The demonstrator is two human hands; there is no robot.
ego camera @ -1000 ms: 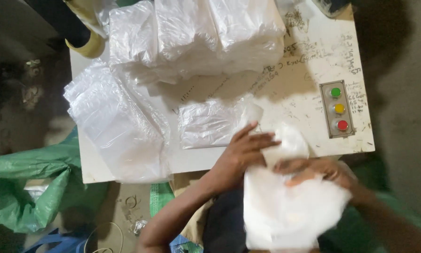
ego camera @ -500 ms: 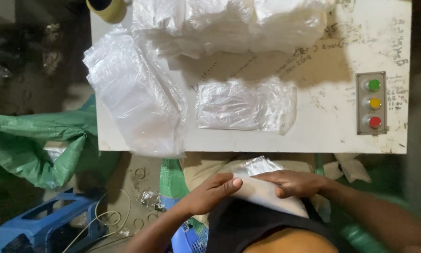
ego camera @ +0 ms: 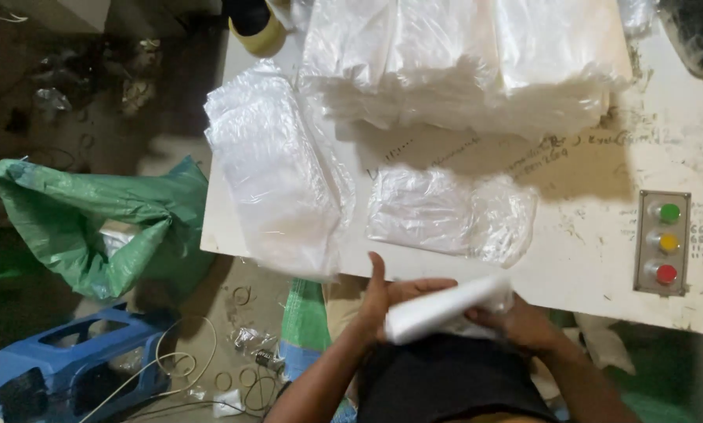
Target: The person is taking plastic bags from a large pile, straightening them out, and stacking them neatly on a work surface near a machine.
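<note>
A folded white cloth-like bundle [ego camera: 445, 308] is held between both hands just below the near edge of the white table [ego camera: 586, 258]. My left hand [ego camera: 387, 301] grips its left end with the thumb up. My right hand [ego camera: 516, 323] holds its right end from below. On the table just above the hands lies a small clear plastic bag [ego camera: 449, 213]. A stack of clear plastic bags [ego camera: 277, 176] hangs over the table's left front edge.
A big pile of white plastic-wrapped bundles [ego camera: 477, 63] fills the table's back. A grey control box [ego camera: 665, 241] with green, yellow and red buttons sits at right. A green sack [ego camera: 85, 219], a blue stool [ego camera: 70, 360] and loose wires lie on the floor at left.
The bundle has been folded narrower and lifted up toward the table edge. Both hands moved up with it, and the view has shifted slightly right.
</note>
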